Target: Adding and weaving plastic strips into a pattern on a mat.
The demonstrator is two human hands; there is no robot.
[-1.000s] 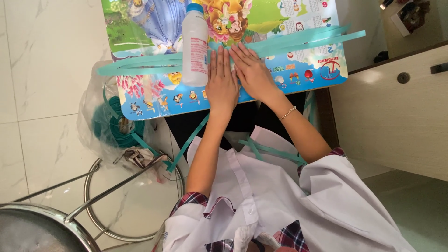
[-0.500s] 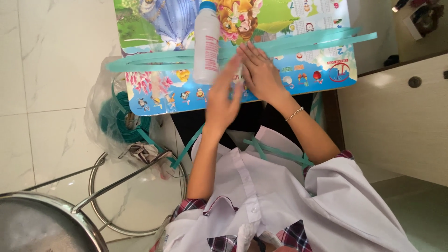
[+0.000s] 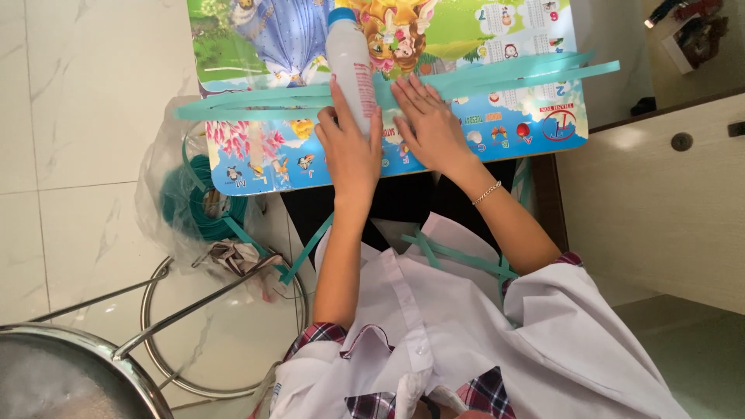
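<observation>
Floor: pale marble tile; small cartoon-print table (image 3: 535,128) stands on it, wooden cabinet (image 3: 660,209) to one side.
Left hand (image 3: 351,147): fingers wrapped round the base of the white bottle (image 3: 351,66), clamped on it near the table's near edge.
Right hand (image 3: 428,124): flat, fingers spread, pressing the teal strips (image 3: 504,77).
Tip: keep your palm square on the strips so they don't slide; roll the bottle slowly, steady pressure.
Strips: long, thin, teal, lying bundled from the left edge to the far right corner.
Bottle: white, blue cap, lying along the table, across the strips.
Off table: bag of teal strip coil (image 3: 190,206) on the floor.
</observation>
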